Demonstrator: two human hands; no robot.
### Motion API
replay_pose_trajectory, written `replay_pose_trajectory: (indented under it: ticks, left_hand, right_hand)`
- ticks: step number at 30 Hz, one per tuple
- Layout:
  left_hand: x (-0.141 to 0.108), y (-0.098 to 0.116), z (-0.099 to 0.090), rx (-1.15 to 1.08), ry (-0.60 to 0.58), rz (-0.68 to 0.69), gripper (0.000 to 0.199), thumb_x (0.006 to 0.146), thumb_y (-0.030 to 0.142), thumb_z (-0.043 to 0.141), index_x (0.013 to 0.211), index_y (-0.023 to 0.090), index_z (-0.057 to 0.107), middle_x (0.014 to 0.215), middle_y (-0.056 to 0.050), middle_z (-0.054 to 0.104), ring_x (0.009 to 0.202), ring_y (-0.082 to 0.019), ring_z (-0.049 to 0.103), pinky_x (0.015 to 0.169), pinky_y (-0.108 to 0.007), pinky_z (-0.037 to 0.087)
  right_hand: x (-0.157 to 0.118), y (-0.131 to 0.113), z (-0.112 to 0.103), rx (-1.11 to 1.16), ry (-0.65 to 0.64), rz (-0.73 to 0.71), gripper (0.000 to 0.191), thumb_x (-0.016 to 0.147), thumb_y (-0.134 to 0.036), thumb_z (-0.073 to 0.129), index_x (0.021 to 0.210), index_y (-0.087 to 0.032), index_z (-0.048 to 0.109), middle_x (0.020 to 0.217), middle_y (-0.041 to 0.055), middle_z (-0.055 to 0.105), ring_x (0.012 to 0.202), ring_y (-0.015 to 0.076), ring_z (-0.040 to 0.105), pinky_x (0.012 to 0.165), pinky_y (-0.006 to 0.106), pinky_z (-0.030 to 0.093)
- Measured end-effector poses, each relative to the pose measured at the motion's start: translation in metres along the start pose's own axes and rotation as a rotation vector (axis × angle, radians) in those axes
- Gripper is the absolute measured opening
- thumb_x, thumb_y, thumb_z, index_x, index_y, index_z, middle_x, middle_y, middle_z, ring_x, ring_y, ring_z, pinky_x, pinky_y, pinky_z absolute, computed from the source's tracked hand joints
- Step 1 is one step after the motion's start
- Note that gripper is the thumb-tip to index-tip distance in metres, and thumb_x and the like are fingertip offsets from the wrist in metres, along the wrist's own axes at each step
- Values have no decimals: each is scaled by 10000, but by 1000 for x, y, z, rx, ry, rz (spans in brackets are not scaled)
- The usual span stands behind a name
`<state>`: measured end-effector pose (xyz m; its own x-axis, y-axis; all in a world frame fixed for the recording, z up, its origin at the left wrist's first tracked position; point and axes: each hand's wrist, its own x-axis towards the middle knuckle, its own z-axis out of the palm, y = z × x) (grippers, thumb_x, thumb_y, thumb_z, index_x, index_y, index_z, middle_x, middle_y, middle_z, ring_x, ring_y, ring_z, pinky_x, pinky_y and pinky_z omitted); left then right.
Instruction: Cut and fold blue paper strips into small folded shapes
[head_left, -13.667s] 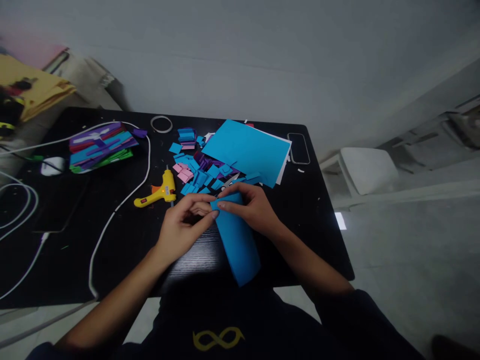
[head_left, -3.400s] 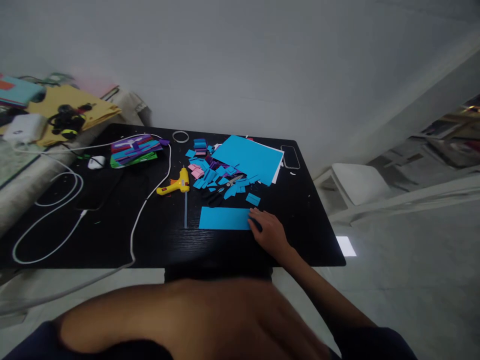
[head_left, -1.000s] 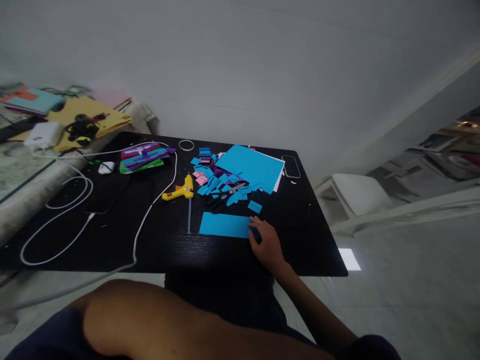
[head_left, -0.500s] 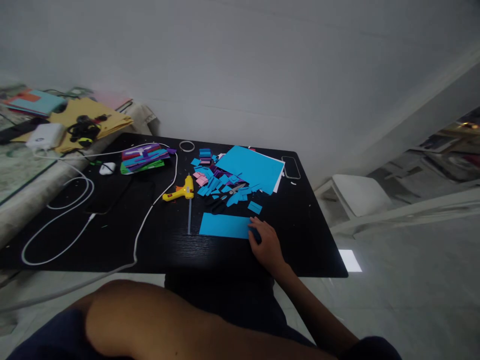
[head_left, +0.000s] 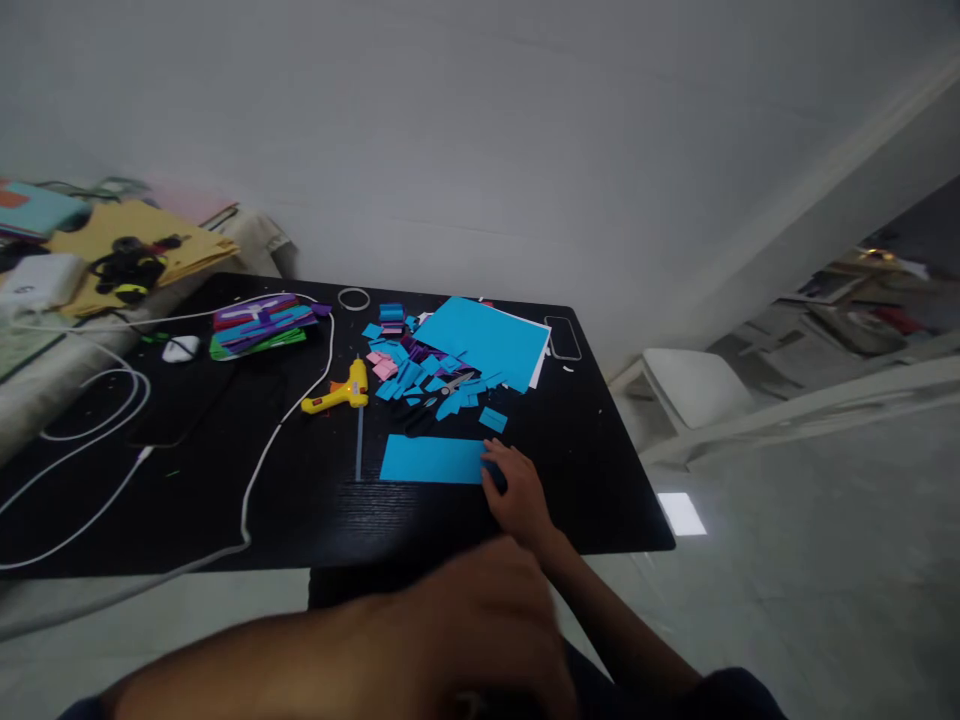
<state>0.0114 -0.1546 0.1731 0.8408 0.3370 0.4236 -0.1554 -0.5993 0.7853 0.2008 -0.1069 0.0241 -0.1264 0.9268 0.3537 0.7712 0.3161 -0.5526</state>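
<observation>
My right hand (head_left: 517,490) rests on the black table at the right end of a blue paper strip (head_left: 431,459). Its fingertips touch the strip's end, with the thumb apart from the fingers. Close to the camera, low in the view, is my left hand (head_left: 487,620), raised in front of my lap and smeared by motion. Its fingers look bent, and whether it holds anything is hidden. Beyond the strip lie scissors (head_left: 456,384), many small blue paper pieces (head_left: 409,378) and a large blue sheet (head_left: 487,340). A single blue piece (head_left: 493,420) lies just past my right fingers.
Left of the strip are a yellow glue gun (head_left: 337,390) and a white cable (head_left: 262,470) running over the table's front edge. Stacked coloured paper strips (head_left: 262,325) and a phone (head_left: 180,405) lie farther left. A white stool (head_left: 697,388) stands right of the table.
My left hand has come into view at the bottom centre, where only the arm showed before. The camera has turned slightly right. My right hand stays at the strip's end.
</observation>
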Motion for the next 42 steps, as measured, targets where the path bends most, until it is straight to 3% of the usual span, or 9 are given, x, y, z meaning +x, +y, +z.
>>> replay_pose_trajectory:
  ticks: [2, 5, 9, 12, 19, 23, 33, 42]
  left_hand:
    - [-7, -22, -13, 46, 228, -227, 126, 962, 271, 560, 875, 253, 650, 836, -14, 709, 829, -161, 669, 818, -315, 563]
    - [-33, -68, -18, 324, 348, -465, 209, 1009, 244, 485, 1073, 234, 684, 1075, -63, 728, 1044, -210, 678, 946, -396, 565]
    - [-70, -125, -19, 673, 336, -536, 377, 1008, 205, 428, 1330, 196, 624, 1432, -136, 611, 1354, -314, 555, 1121, -554, 475]
    - [-82, -144, -22, 787, 260, -534, 453, 993, 163, 417, 1425, 149, 554, 1518, -154, 543, 1433, -330, 482, 1154, -563, 449]
    - [-82, -145, -19, 857, 229, -548, 500, 975, 143, 426, 1465, 152, 524, 1519, -127, 553, 1467, -324, 437, 1174, -559, 422]
    - [-82, -143, -18, 869, 241, -570, 478, 985, 168, 433, 1450, 158, 546, 1503, -123, 571, 1387, -321, 522, 1145, -549, 444]
    - [-88, -134, -28, 926, 293, -670, 441, 1024, 370, 447, 1395, 189, 599, 1419, -124, 642, 1317, -347, 576, 1067, -541, 476]
    - [-105, -131, -39, 976, 305, -728, 432, 1020, 388, 454, 1369, 187, 609, 1403, -119, 654, 1318, -350, 571, 1063, -527, 466]
  right_hand:
    - [0, 0, 1, -4, 1, 6, 237, 965, -185, 527, 1136, -177, 689, 1330, 137, 699, 1290, 280, 636, 1113, 538, 468]
    - [1, -1, 2, -25, -6, 4, 238, 957, -180, 539, 1131, -187, 701, 1331, 132, 699, 1290, 284, 634, 1115, 541, 463]
    - [3, -4, -2, -67, -51, -30, 306, 965, -162, 516, 1205, -191, 704, 1350, 129, 686, 1311, 286, 614, 1123, 542, 459]
    - [7, -7, -6, -104, -78, -44, 351, 941, -143, 532, 1237, -204, 709, 1341, 131, 685, 1308, 305, 606, 1124, 551, 462]
    - [15, -18, -2, -122, -165, -104, 445, 871, -29, 512, 1242, -173, 711, 1407, 130, 643, 1371, 300, 547, 1162, 531, 436]
    - [16, -19, 3, -83, -216, -117, 484, 870, -13, 489, 1282, -167, 692, 1437, 111, 629, 1371, 280, 558, 1136, 494, 470]
    - [9, -7, -11, -90, -111, -21, 376, 970, -144, 510, 1289, -234, 687, 1369, 76, 682, 1319, 254, 616, 1154, 528, 431]
    - [11, -2, -20, -69, -112, 6, 316, 980, -196, 523, 1235, -226, 707, 1336, 85, 703, 1289, 267, 637, 1131, 554, 439]
